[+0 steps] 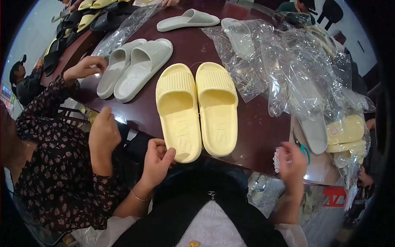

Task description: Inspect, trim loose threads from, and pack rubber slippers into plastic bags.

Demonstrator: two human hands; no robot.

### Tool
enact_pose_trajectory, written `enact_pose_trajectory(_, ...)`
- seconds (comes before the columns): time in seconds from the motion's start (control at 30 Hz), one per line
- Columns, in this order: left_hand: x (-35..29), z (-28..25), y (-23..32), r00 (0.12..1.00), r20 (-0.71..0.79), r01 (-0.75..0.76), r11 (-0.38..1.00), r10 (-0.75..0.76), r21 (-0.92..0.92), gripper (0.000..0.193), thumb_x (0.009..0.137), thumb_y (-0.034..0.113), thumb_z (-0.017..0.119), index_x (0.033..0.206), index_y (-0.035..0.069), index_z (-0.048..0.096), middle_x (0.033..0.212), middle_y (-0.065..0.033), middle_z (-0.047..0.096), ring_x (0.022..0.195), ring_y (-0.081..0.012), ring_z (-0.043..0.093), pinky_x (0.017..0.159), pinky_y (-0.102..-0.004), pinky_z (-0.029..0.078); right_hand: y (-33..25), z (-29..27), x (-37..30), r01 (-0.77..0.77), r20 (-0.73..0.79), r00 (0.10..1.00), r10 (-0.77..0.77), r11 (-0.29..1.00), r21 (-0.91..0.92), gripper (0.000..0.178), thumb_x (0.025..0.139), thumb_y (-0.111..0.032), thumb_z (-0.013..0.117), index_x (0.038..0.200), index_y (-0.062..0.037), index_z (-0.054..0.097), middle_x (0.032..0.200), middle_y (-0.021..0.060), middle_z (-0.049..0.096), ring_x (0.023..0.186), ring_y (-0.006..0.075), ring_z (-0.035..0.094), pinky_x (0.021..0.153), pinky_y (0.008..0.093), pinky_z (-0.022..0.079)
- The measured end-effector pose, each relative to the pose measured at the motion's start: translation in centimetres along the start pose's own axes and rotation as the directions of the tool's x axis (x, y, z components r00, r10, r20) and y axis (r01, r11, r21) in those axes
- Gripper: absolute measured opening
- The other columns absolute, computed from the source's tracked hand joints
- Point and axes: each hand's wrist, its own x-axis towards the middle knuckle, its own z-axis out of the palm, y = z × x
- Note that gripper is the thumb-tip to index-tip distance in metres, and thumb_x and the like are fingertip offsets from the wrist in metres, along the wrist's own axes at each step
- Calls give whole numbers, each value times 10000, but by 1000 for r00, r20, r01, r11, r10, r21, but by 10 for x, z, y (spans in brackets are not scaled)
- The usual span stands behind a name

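A pair of pale yellow slippers [180,119] lies side by side on the dark red table, toes pointing away from me, close to the near edge. My left hand [157,164] pinches the heel of the left slipper between thumb and fingers. Over at the right, my right hand [292,164] is above the table edge, smeared by motion, so its fingers are unclear. Beside it are a small stack of white printed tags [277,160] and green-handled scissors [304,153]. Whether the right hand touches the tags cannot be made out.
Grey slippers [144,70] stand left of the yellow pair; another grey slipper [189,20] lies at the back. Clear plastic bags [284,61], some holding slippers, are heaped right. A co-worker in a flowered sleeve [57,177] sits close at left. More yellow slippers [345,133] lie far right.
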Motion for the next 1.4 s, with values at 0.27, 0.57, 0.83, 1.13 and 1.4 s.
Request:
enact_pose_trajectory(0.27, 2, 14, 7, 966, 156, 260, 799, -207, -543, 280, 874, 122, 585, 1019, -4, 381, 785, -84, 596, 617, -121, 580, 554, -207, 474, -57, 67, 7, 350, 132, 931, -339, 934, -74, 496, 779, -217, 666, 1192, -2, 493, 1080, 187, 587, 1004, 340, 558, 848, 389, 448)
enact_pose_trajectory(0.57, 13, 12, 23, 742, -45, -537, 633, 669, 558, 129, 752, 45, 656, 806, 19, 541, 846, -107, 589, 674, -231, 584, 559, -294, 467, 10, -5, 12, 204, -44, 972, -232, 919, -338, 219, 801, -190, 632, 943, -24, 615, 902, 156, 628, 830, 332, 592, 704, 406, 459)
enact_pose_trajectory(0.83, 56, 51, 49, 715, 177, -614, 486, 676, 622, 211, 786, 139, 626, 948, 40, 535, 920, -95, 581, 700, -263, 589, 578, -346, 478, 102, -37, -36, -126, -47, 992, 119, 841, -526, 187, 821, -128, 580, 977, -29, 598, 900, 198, 618, 835, 363, 588, 729, 424, 458)
enact_pose_trajectory(1.13, 57, 50, 58, 864, 224, -499, 704, 451, 506, 259, 810, 152, 601, 1020, 39, 501, 872, -127, 587, 666, -302, 587, 584, -382, 472, 98, -47, -34, 44, 58, 998, -25, 932, -359, 426, 750, -32, 601, 1153, -17, 465, 1062, 210, 550, 956, 377, 540, 810, 418, 437)
enact_pose_trajectory(1.4, 56, 29, 75, 891, 327, -432, 811, 315, 396, 280, 796, 116, 611, 1040, 43, 493, 789, -133, 595, 679, -318, 587, 581, -392, 463, 62, -63, -37, -126, -21, 992, 126, 948, -291, 402, 683, 1, 641, 1044, -20, 464, 948, 174, 547, 882, 342, 555, 745, 384, 457)
